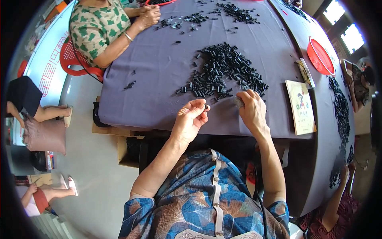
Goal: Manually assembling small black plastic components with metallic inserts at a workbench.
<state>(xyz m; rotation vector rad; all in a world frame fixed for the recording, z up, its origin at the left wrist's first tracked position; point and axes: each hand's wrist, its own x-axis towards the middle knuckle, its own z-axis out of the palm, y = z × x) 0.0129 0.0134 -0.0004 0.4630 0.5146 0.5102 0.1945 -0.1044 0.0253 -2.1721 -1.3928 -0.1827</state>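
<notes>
My left hand (188, 120) is raised at the table's near edge, with thumb and fingers pinched on a small black cylindrical piece (207, 107). To its right, my right hand (254, 110) is curled down beside the near right side of a heap of small black pieces (223, 65). Something greyish and partly see-through (239, 102) shows at its fingertips, too small and blurred to name. Most of what lies under that palm is hidden. The heap spreads over the grey cloth (159, 79) just beyond both hands.
A booklet (300, 109) and a narrow box (305, 73) lie at the right. Beyond them stands a red basket (319, 57), with more black pieces (340, 115) along the adjoining table. Another person (99, 34) sits at the far left on a red chair (71, 59).
</notes>
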